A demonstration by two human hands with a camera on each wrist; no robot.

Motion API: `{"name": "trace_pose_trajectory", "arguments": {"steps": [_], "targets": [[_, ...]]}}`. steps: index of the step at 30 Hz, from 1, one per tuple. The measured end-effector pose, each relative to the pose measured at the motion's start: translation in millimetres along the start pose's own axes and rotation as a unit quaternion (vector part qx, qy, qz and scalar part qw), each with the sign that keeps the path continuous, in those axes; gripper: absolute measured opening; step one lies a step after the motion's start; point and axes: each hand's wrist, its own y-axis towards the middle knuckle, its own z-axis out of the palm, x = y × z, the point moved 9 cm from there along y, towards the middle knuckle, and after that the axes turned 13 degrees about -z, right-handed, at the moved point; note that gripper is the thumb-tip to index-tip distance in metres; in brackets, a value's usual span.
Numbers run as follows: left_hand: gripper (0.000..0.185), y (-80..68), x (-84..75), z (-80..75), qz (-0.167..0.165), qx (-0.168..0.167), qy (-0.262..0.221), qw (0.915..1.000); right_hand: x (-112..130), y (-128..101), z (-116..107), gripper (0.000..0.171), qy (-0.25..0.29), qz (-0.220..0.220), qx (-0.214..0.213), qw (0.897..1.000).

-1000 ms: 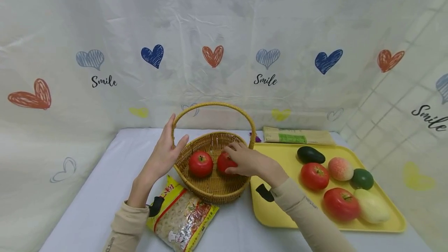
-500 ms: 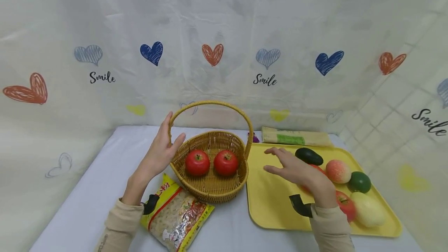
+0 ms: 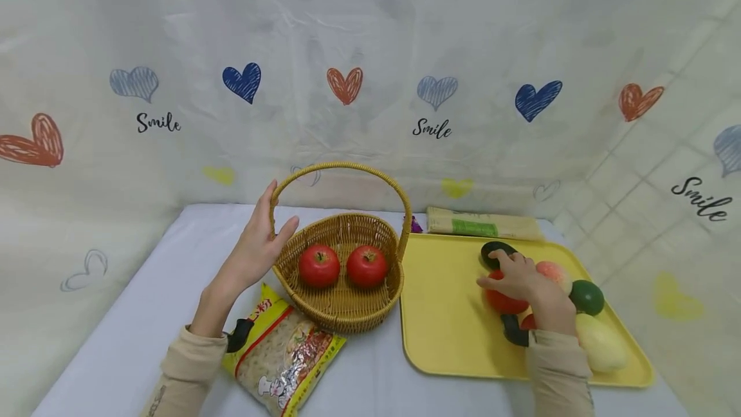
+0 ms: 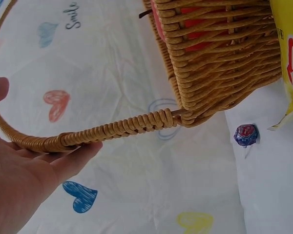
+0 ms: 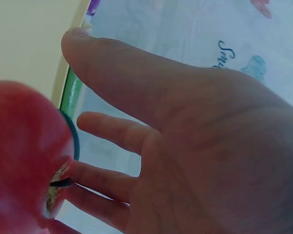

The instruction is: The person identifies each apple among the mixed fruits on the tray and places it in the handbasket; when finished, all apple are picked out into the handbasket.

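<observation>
My left hand point(image 3: 251, 253) lies against the left side of the wicker basket's handle. In the left wrist view its extended fingers point(image 4: 75, 161) touch the handle point(image 4: 117, 127), with the thumb apart. Two red apples point(image 3: 320, 266) sit inside the basket point(image 3: 341, 322). Over the yellow tray point(image 3: 442, 314), my right hand point(image 3: 527, 285) hovers above a red apple point(image 3: 502, 299), thumb and fingers spread. The right wrist view has that apple point(image 5: 24, 156) just beyond the fingertips; whether they touch is unclear. A dark green avocado point(image 3: 491, 253) lies behind, partly covered by the fingers.
On the tray's right are a peach point(image 3: 554, 273), a green fruit point(image 3: 587, 297), a pale yellow fruit point(image 3: 602, 343) and another red apple point(image 3: 528, 322), mostly hidden. A yellow food bag point(image 3: 289, 356) lies before the basket. Behind the tray rest a long package point(image 3: 486, 224) and a purple-wrapped item point(image 3: 416, 226).
My right hand has let go of the second apple in the basket and moved right, over the apple on the tray. The left hand stays at the handle.
</observation>
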Motion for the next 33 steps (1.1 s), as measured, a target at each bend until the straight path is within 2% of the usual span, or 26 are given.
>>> {"name": "trace_pose_trajectory", "arguments": {"steps": [4, 18, 23, 26, 33], "targets": [[0.087, -1.9, 0.8, 0.1, -0.001, 0.001, -0.002, 1.0000, -6.4, 0.3, 5.6, 0.079, -0.011, 0.001, 0.006, 1.000], [0.086, -3.2, 2.9, -0.7, -0.002, -0.005, 0.001, 1.0000, -20.4, 1.8, 21.6, 0.087, 0.021, 0.049, 0.051, 0.997], [0.085, -2.8, 3.2, 0.3, 0.000, -0.007, 0.000, 1.0000, -21.9, 0.0, 23.6, 0.082, 0.018, 0.066, 0.065, 0.996], [0.085, -1.9, 2.1, 0.1, 0.002, -0.007, 0.002, 1.0000, -21.9, 0.9, 22.6, 0.077, 0.015, 0.062, 0.063, 0.996], [0.086, -0.9, 0.7, 0.3, 0.003, -0.005, -0.002, 1.0000, -17.7, 2.9, 16.8, 0.076, 0.015, 0.050, 0.054, 0.997]]}}
